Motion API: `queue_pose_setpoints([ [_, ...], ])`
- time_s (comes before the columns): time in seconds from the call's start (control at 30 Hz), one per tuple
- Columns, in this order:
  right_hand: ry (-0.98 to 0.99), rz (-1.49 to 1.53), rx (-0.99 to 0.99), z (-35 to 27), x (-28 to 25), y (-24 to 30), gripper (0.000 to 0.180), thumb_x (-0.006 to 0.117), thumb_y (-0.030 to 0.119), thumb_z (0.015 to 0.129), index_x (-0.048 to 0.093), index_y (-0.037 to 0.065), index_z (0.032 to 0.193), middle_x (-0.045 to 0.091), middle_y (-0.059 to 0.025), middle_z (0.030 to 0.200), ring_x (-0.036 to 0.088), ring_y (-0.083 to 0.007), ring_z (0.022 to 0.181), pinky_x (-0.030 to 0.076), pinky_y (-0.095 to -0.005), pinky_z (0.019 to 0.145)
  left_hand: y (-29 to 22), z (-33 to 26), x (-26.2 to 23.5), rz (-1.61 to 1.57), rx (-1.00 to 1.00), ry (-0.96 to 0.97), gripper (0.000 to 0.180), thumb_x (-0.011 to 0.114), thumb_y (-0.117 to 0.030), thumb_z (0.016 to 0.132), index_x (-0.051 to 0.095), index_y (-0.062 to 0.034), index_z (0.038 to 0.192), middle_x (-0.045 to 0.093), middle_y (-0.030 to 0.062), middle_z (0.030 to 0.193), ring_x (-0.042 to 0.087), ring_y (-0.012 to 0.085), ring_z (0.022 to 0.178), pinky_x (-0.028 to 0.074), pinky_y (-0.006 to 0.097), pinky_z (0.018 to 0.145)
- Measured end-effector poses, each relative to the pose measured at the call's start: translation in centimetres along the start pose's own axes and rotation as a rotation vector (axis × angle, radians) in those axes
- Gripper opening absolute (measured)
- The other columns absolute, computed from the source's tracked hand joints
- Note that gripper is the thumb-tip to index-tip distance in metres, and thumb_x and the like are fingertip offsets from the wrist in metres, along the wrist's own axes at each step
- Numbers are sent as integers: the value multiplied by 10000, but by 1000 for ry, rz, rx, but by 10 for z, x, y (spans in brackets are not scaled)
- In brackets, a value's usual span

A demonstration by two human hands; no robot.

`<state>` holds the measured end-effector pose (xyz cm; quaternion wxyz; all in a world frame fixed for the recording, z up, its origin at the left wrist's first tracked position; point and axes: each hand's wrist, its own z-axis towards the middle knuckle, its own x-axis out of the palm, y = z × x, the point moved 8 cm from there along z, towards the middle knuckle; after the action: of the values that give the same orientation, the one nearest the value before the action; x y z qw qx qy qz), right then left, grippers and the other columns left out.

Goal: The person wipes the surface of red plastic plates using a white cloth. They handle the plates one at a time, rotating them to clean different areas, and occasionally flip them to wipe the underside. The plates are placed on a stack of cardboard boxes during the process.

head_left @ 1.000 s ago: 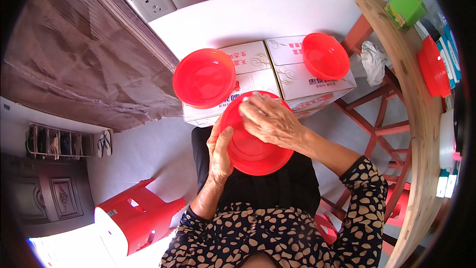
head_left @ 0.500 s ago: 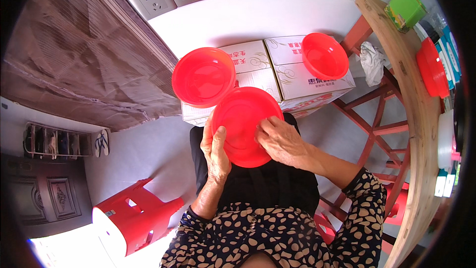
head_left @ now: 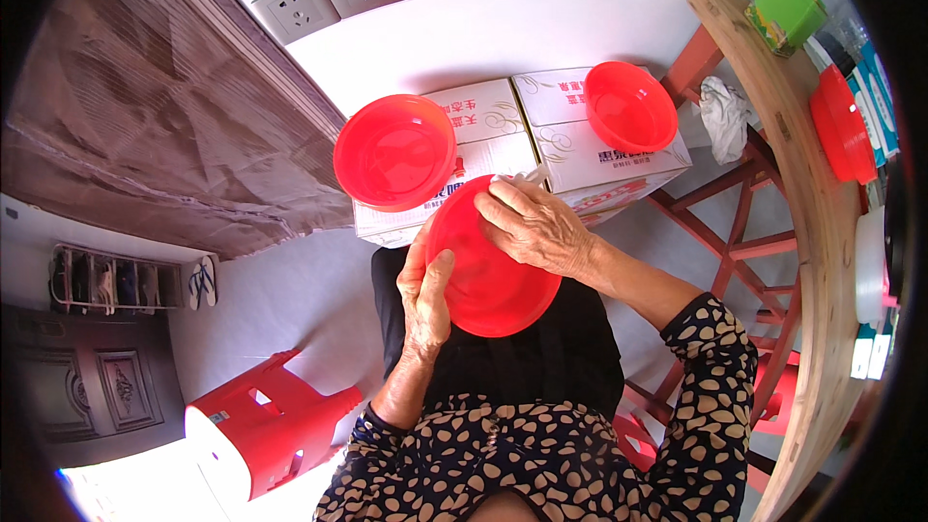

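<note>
red bowl [head_left: 493, 280] is gripped above the lap [head_left: 522, 362] by left hand [head_left: 422, 295]; white cloth [head_left: 528, 175] is pinched at its far rim by right hand [head_left: 536, 229]. wiping judged unfinished. whether left bowl [head_left: 396, 153] and right bowl [head_left: 631, 106], set on cartons [head_left: 491, 157], are done cannot be told.

Half a sec ago my right hand [head_left: 536, 229] was at the right side of this round red plastic bowl [head_left: 498, 295], now it's up at the far rim, crumpled white cloth [head_left: 529, 176] poking out.

Glare bleaches part of the red stool [head_left: 275, 416], the bowl [head_left: 394, 155] by the cartons' [head_left: 493, 150] left edge glints, and fisheye distortion bows the wooden table [head_left: 822, 280].
</note>
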<state>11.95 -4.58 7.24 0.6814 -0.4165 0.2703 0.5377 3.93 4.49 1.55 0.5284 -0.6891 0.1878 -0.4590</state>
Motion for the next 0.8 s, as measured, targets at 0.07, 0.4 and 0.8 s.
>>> queue_pose_setpoints([
  [0.07,75,-44,50,-3,1,-1,129,605,178,683,661,75,738,523,-59,1047,482,-243,1047,451,-316,877,-3,1,-2,2,13,-14,447,484,-101,925,433,22,1351,535,108,1284,483,177,1182,353,322,1029],
  [0.4,159,568,588,-40,-2,14,238,670,116,779,620,22,992,510,-131,971,586,-277,876,545,-338,692,1,-7,-6,-29,84,-113,497,530,-209,935,408,20,1358,515,122,1300,473,201,1191,345,340,1035],
  [0.8,-102,609,573,11,-7,20,414,557,-95,743,509,-15,1146,500,-198,1176,574,-334,1068,540,-374,812,-1,-20,10,-144,146,-105,484,456,-293,964,398,-10,1353,511,113,1282,478,204,1180,366,342,1014],
])
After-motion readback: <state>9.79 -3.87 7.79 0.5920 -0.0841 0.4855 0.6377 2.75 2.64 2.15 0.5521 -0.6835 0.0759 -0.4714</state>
